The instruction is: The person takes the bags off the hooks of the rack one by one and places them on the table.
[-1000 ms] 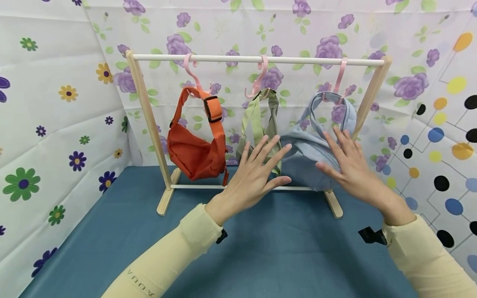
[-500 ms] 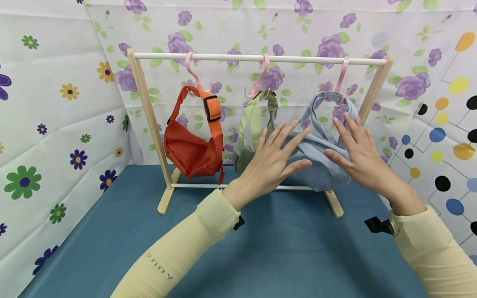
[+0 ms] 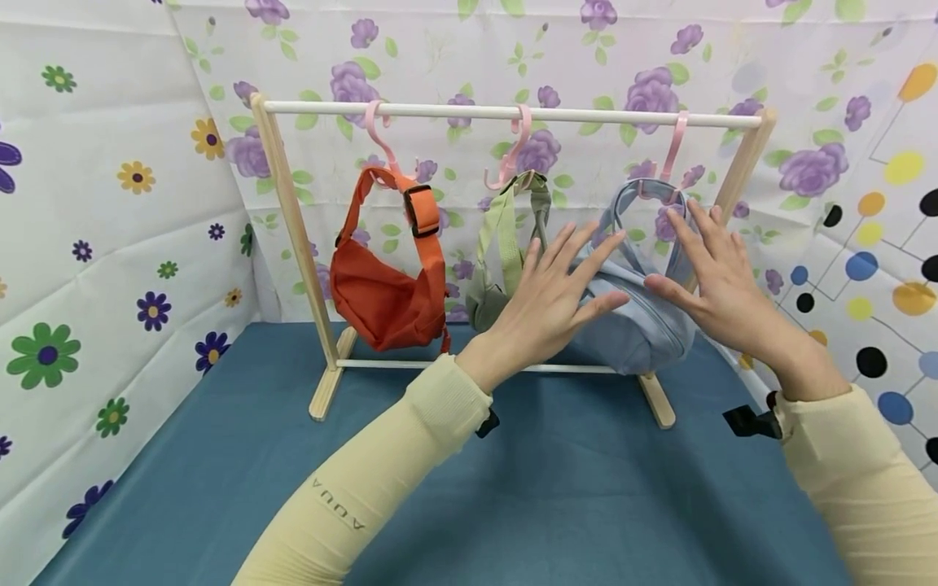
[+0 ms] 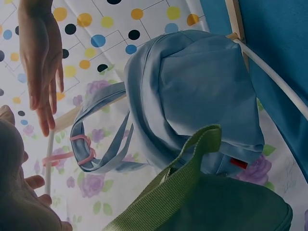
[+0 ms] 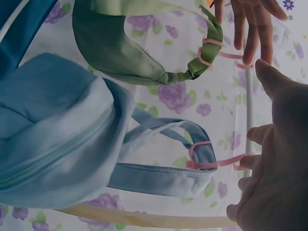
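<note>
The orange bag [image 3: 384,301] hangs at the left of the rack [image 3: 295,220] from a pink hook [image 3: 388,156]. The green bag [image 3: 487,308] hangs mid-bar, partly behind the left hand [image 3: 545,305], fingers spread. The blue bag [image 3: 637,321] hangs at the right, near the right hand [image 3: 725,289], fingers extended and spread.

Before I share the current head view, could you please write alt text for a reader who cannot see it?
Two empty hands, left and right, hover before a partly hidden green sling bag and a blue zippered bag. These hang, with an orange sling bag, from pink hooks on a wooden rack.
</note>
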Demonstrator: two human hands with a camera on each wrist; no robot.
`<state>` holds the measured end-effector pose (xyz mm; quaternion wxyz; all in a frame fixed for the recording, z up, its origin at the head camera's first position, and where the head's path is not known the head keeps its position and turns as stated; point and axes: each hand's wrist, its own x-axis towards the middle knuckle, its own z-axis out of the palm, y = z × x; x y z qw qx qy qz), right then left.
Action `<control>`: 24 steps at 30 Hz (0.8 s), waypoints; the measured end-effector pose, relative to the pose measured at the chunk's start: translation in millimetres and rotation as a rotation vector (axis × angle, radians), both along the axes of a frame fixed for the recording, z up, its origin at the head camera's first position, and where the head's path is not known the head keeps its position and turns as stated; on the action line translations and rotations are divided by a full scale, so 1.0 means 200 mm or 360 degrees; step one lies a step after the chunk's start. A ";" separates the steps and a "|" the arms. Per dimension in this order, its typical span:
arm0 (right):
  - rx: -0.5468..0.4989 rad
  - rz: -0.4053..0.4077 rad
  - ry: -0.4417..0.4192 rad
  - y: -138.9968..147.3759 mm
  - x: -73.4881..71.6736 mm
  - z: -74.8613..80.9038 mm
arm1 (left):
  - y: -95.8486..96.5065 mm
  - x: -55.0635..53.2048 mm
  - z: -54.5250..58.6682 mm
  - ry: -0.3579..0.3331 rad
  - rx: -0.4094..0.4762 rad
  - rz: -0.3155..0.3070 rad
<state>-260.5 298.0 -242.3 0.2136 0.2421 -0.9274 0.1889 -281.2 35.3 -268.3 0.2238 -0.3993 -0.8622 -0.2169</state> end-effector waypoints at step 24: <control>-0.0003 -0.0073 0.0187 0.04 -0.08 0.23 | 0.12 -0.14 0.13 -0.0103 -0.0025 0.0062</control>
